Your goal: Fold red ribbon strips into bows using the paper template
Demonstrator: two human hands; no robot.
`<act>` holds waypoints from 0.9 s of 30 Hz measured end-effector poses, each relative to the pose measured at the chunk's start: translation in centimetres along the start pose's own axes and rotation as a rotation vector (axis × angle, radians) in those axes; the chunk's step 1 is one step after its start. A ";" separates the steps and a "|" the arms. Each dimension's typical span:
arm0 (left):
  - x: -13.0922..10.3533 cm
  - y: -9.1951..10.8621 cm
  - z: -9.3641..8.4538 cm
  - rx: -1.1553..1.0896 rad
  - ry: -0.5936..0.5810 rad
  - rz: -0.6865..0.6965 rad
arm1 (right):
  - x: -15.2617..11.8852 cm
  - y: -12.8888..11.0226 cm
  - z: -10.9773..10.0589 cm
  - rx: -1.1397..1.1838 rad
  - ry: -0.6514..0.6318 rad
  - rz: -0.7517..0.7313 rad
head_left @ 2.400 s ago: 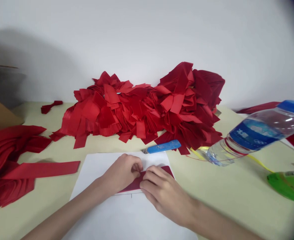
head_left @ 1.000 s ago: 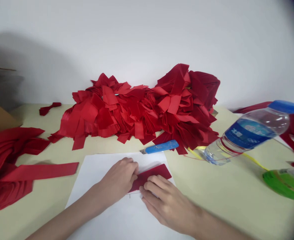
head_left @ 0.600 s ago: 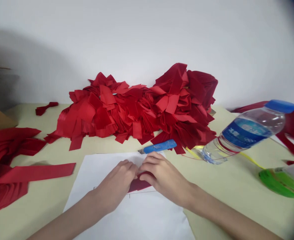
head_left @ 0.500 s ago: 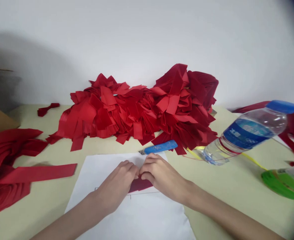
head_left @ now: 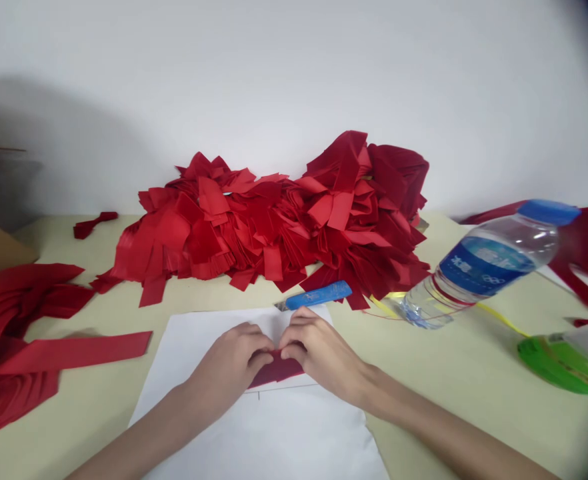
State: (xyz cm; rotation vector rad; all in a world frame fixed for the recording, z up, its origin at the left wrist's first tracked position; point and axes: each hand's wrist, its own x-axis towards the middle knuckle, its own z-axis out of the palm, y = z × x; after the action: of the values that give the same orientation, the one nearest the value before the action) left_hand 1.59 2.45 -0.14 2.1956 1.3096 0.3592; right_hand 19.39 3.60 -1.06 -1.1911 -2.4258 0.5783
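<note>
left hand (head_left: 230,363) and right hand (head_left: 320,355), close together, seemingly pinch the flat, dark-red fabric strip (head_left: 280,371); uneven pull could skew it on the white paper sheet (head_left: 279,437).

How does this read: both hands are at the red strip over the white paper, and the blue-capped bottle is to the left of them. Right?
Not quite: the blue-capped bottle is to the right of the hands, as the head view shows. The left hand and right hand are indeed at the red strip over the white paper.
</note>
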 end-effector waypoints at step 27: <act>-0.2 -1.0 0.5 0.187 0.043 0.231 | 0.2 0.8 -0.9 0.000 -0.085 -0.076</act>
State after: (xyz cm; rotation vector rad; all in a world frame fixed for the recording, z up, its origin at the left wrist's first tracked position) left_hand 1.02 2.52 -1.17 2.5193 1.1538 0.3865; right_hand 20.23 4.36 -0.70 -1.0893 -2.5298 0.6172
